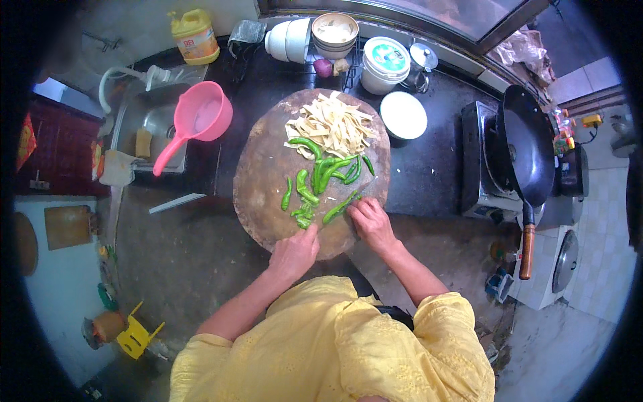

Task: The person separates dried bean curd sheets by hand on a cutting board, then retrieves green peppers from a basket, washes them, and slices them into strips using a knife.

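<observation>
A round wooden chopping board (258, 186) lies before me at the counter's edge. My left hand (295, 251) is at its near edge, fingers curled, beside cut green pepper pieces (303, 216). Whether it grips anything is hidden. My right hand (371, 223) rests on the board with its fingertips at the upper end of a long green pepper (339, 207). A thin greyish streak shows just beyond those fingers, too unclear to name. Several whole green peppers (326, 173) lie mid-board, with a small one (287, 194) to their left. Behind them is a heap of pale flat strips (334, 125).
Left of the board, a pink plastic dipper (203, 113) overhangs the steel sink (150, 118). Behind stand stacked bowls (294, 41), a lidded white tub (386, 65) and a white bowl (403, 115). To the right, a wok (527, 140) sits tilted on a gas stove (477, 161), handle towards me.
</observation>
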{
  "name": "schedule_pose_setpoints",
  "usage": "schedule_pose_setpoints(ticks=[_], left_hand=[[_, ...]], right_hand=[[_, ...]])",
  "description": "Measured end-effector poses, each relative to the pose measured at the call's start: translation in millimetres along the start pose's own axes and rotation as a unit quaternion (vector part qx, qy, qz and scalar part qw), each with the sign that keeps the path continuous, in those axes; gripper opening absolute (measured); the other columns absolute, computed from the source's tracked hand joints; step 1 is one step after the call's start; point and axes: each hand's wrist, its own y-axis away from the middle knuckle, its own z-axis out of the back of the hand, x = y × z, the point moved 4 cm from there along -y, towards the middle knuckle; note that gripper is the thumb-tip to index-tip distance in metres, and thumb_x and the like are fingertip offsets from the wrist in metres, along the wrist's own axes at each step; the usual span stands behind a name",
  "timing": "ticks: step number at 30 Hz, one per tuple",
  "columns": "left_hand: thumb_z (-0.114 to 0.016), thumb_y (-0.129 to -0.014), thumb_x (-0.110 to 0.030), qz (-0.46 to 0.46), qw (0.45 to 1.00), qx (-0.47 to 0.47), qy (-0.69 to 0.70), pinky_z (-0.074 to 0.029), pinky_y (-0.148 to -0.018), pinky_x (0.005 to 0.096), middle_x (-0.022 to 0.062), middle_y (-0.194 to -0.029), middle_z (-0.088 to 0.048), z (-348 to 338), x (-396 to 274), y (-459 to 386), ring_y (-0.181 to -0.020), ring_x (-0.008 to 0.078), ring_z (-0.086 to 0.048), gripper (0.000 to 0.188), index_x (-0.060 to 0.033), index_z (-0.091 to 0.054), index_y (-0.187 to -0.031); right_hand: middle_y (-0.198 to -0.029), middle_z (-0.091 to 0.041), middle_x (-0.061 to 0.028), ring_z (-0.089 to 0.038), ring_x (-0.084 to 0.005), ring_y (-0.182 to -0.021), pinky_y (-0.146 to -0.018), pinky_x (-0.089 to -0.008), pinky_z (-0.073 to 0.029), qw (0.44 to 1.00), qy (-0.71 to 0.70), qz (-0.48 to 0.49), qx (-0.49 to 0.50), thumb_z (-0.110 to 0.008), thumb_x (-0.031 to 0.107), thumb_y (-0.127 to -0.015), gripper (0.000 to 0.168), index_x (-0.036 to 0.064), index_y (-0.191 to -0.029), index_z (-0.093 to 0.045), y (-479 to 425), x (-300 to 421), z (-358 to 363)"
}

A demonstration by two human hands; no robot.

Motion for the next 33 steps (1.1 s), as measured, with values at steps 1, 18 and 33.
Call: schedule_pose_setpoints(ticks=[1,18,33], left_hand=[[-0.054,-0.09,-0.019,-0.009,1.0,0.003,0.002,-0.051,-0.067,0.0532,0.0217,-0.087,-0.065,2.2,2.4,2.0,-0.079,0.0425,-0.063,0.018,-0.0034,-0.051,-0.098],[-0.053,-0.09,-0.017,-0.05,0.995,-0.084,0.012,-0.05,-0.062,0.0548,0.0199,-0.084,-0.063,22.0,-8.3,15.6,-0.072,0.0415,-0.064,0.015,-0.0054,-0.049,-0.099],[-0.053,-0.089,-0.015,-0.046,0.996,-0.071,-0.035,-0.052,-0.055,0.0509,0.0194,-0.078,-0.062,-0.3,6.8,9.9,-0.064,0.0405,-0.065,0.017,-0.004,-0.048,-0.102]], right_hand=[[-0.094,-0.06,-0.0108,-0.059,-0.0297,-0.091,-0.078,-0.0372,-0.052,1.0,0.003,0.0,0.003,-0.068,0.002,-0.068,0.027,0.003,-0.093,-0.06,1.6,-0.2,-0.3],[-0.105,-0.059,-0.013,-0.058,-0.0327,-0.1,-0.086,-0.0431,-0.049,0.999,-0.009,-0.034,0.005,-0.064,0.001,-0.067,0.031,0.002,-0.098,-0.06,6.5,-12.8,8.5],[-0.106,-0.059,-0.0156,-0.057,-0.0344,-0.101,-0.09,-0.0421,-0.05,0.996,-0.05,0.02,0.067,-0.063,-0.002,-0.065,0.037,0.001,-0.102,-0.058,5.2,-0.3,4.8]])
